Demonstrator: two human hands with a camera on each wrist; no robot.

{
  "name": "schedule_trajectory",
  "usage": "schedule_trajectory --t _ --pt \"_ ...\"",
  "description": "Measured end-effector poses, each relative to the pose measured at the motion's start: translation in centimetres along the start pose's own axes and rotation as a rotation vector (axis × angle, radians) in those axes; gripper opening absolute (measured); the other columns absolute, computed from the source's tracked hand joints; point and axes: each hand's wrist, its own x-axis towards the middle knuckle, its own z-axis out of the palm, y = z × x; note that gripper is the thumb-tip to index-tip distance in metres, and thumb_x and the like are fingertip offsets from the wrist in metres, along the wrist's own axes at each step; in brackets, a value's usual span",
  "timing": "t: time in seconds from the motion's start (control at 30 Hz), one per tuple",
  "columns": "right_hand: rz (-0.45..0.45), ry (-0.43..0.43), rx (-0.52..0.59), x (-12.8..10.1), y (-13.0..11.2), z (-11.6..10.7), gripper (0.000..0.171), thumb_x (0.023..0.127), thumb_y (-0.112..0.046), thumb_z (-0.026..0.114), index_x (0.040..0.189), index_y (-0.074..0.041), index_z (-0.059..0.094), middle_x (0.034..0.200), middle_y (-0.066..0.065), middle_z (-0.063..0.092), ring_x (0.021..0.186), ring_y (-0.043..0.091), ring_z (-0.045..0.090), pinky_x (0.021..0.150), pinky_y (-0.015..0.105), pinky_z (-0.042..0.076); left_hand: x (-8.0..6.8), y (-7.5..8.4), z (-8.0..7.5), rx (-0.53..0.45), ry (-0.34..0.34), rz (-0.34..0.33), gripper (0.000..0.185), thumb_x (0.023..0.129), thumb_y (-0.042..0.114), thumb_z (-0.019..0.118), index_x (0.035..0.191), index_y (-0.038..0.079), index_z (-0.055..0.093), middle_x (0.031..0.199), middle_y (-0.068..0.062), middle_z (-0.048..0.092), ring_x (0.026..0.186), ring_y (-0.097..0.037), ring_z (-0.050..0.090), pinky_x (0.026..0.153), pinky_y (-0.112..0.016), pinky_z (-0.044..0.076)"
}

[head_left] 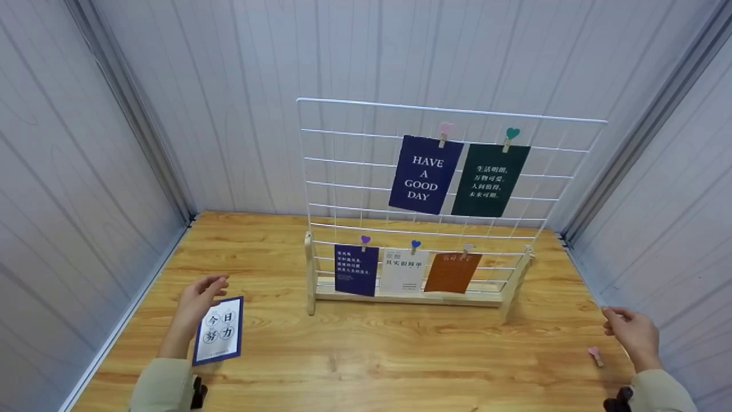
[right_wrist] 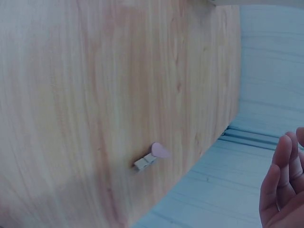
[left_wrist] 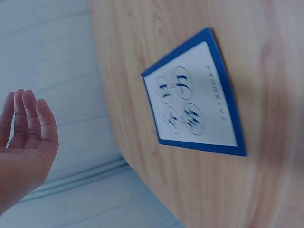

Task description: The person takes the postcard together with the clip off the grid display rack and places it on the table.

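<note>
Above the table's left side, my left hand (head_left: 198, 297) hovers with loosely bent fingers and nothing in it. Nearest to it lies a white card with a blue border (head_left: 220, 337), flat on the wood; the left wrist view shows the same card (left_wrist: 192, 99) in full. My right hand (head_left: 633, 333) is raised at the far right, fingers relaxed and holding nothing. Close by on the table is a small wooden clothespin with a pink heart (head_left: 596, 357), apart from the fingers. That clothespin (right_wrist: 151, 156) also shows in the right wrist view.
A white wire grid (head_left: 354, 171) stands in a wooden base (head_left: 400, 297) mid-table. Clipped to it are a blue card (head_left: 423, 197), a green card (head_left: 486, 206) and a lower row with dark blue (head_left: 349, 286), white (head_left: 400, 277) and orange (head_left: 452, 274) cards. Panel walls surround the table.
</note>
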Motion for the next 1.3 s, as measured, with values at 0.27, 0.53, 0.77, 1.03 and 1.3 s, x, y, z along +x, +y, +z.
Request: schedule_trajectory --t 0.27,0.53,0.77,1.03,1.3 --pt "-0.103 0.019 -0.004 -0.5 -2.2 -0.4 0.061 0.088 -0.046 0.044 0.115 0.009 0.050 0.070 0.000 0.062 0.060 0.011 0.058 0.056 0.022 0.043 -1.6 7.9 2.3 -0.055 -0.124 0.106 0.037 0.090 0.033 0.049 0.113 0.005 0.055 0.104 -0.015 0.056 0.089 -0.024 0.054 0.072 -0.039 0.046" --pt "-0.197 -0.011 0.019 -0.4 -4.9 -0.5 0.063 0.088 -0.046 0.044 0.116 0.010 0.048 0.073 0.003 0.061 0.060 0.010 0.059 0.057 0.018 0.045 -5.2 18.0 5.7 0.030 -0.142 0.133 0.040 0.090 0.030 0.050 0.110 -0.004 0.055 0.101 -0.019 0.056 0.087 -0.023 0.054 0.071 -0.032 0.045" --pt "-0.224 -0.057 0.086 -0.3 -7.2 -0.4 0.064 0.087 -0.046 0.046 0.118 0.009 0.046 0.075 0.004 0.060 0.063 0.010 0.058 0.058 0.020 0.048 -5.3 20.7 7.6 0.034 -0.196 0.127 0.036 0.091 0.024 0.050 0.111 -0.005 0.054 0.103 -0.017 0.056 0.089 -0.025 0.053 0.074 -0.032 0.045" --pt "-0.298 -0.084 0.127 -0.3 -10.1 -0.8 0.059 0.086 -0.043 0.049 0.117 0.007 0.048 0.075 0.003 0.060 0.065 0.011 0.059 0.059 0.020 0.048 -4.8 22.5 9.4 0.020 -0.277 0.161 0.033 0.091 0.022 0.049 0.112 -0.003 0.053 0.104 -0.017 0.055 0.092 -0.028 0.052 0.080 -0.043 0.042" --pt "-0.390 -0.073 0.175 -0.3 -13.0 -1.3 0.050 0.087 -0.036 0.052 0.111 0.008 0.052 0.073 0.004 0.060 0.062 0.013 0.059 0.057 0.022 0.049 -4.4 24.5 10.9 -0.001 -0.299 0.224 0.029 0.091 0.017 0.050 0.109 -0.006 0.055 0.101 -0.017 0.057 0.090 -0.031 0.053 0.076 -0.043 0.043"
